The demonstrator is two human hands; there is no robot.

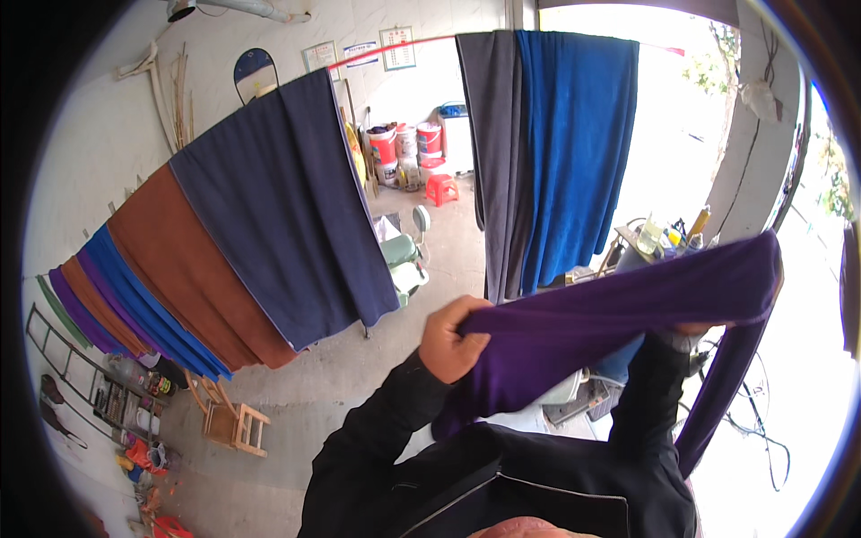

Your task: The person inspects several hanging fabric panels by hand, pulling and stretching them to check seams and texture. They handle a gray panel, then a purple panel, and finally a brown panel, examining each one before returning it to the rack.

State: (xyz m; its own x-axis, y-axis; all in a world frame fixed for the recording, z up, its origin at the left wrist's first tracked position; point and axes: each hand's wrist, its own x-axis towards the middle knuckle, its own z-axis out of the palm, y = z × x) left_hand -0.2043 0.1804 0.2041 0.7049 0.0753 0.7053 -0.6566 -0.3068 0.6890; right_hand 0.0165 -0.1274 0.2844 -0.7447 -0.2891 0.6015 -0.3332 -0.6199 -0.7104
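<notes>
A long purple cloth stretches across in front of my chest, raised between both hands. My left hand grips its left end, thumb in front, and a loose part hangs below that hand. My right hand is up at the cloth's right end, mostly hidden behind the fabric, with only a little skin showing. From that end a narrow length of the cloth drops past my right sleeve. Ahead, a grey cloth and a blue cloth hang over a red line.
Dark navy and brown cloths hang in a row at left. Below them stands a wooden chair. A green scooter, a red stool and stacked buckets are farther back. Bottles crowd a table at right.
</notes>
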